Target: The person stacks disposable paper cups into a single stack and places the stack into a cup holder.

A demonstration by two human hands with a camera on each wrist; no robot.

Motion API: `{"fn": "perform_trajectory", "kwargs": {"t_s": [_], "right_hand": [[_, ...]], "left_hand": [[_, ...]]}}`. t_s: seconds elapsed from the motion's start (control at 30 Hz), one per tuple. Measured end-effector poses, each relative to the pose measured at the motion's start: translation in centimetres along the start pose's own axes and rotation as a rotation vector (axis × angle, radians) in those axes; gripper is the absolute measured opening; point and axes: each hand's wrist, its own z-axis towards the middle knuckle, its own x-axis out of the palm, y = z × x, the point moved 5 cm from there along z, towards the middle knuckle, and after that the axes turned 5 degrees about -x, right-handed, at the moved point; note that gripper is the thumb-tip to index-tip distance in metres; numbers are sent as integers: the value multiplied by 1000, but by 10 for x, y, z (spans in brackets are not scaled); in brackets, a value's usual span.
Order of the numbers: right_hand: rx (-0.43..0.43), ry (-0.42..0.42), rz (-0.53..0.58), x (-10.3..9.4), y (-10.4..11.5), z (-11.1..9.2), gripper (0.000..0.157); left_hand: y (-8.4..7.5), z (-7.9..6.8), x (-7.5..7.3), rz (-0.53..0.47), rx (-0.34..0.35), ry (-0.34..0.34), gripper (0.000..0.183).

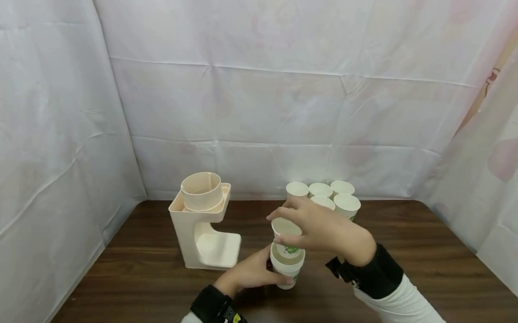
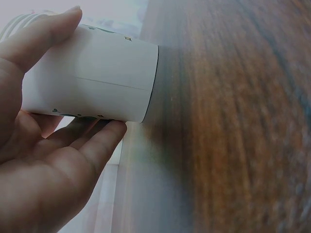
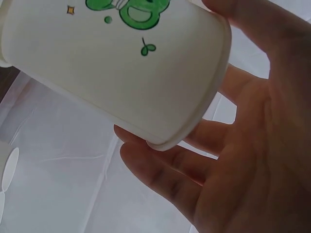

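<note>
In the head view, my left hand [image 1: 255,272] holds a stack of white paper cups [image 1: 287,271] near the front of the table. Its thumb lies along one side and its fingers along the other, seen closely in the left wrist view, where the stack's lower cup [image 2: 97,82] has small printed marks. Above the stack, my right hand [image 1: 321,227] grips a single paper cup [image 1: 286,229] near its rim. That cup's lower part sits inside the stack's mouth. A green cartoon print shows on this cup [image 3: 141,63] in the right wrist view.
Several paper cups [image 1: 347,203] stand mouth up, grouped at the back behind my right hand. Left of the stack stands a cream plastic stand [image 1: 184,238] with a round open holder [image 1: 203,201] on top. White curtains [image 1: 259,105] surround the dark wooden table [image 1: 128,293].
</note>
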Motion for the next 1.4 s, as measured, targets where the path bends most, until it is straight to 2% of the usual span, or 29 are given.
{"fn": "perform_trajectory", "kwargs": {"t_s": [0.23, 0.53, 0.8, 0.97, 1.13, 1.4], "right_hand": [[-38, 18, -5, 5, 6, -1, 33], [-59, 27, 5, 16, 3, -3, 33], [-6, 92, 51, 34, -5, -6, 35], [15, 112, 39, 43, -7, -7, 36], [7, 121, 35, 49, -8, -7, 37], [48, 157, 46, 57, -10, -9, 38]], "left_hand": [[0, 1, -1, 0, -20, -21, 71], [2, 1, -1, -5, -27, -24, 72], [4, 0, -1, 20, -45, -30, 75], [5, 1, -1, 23, -40, -26, 78], [5, 0, -1, 15, -40, -21, 75], [2, -1, 0, -20, -31, 10, 69]]}}
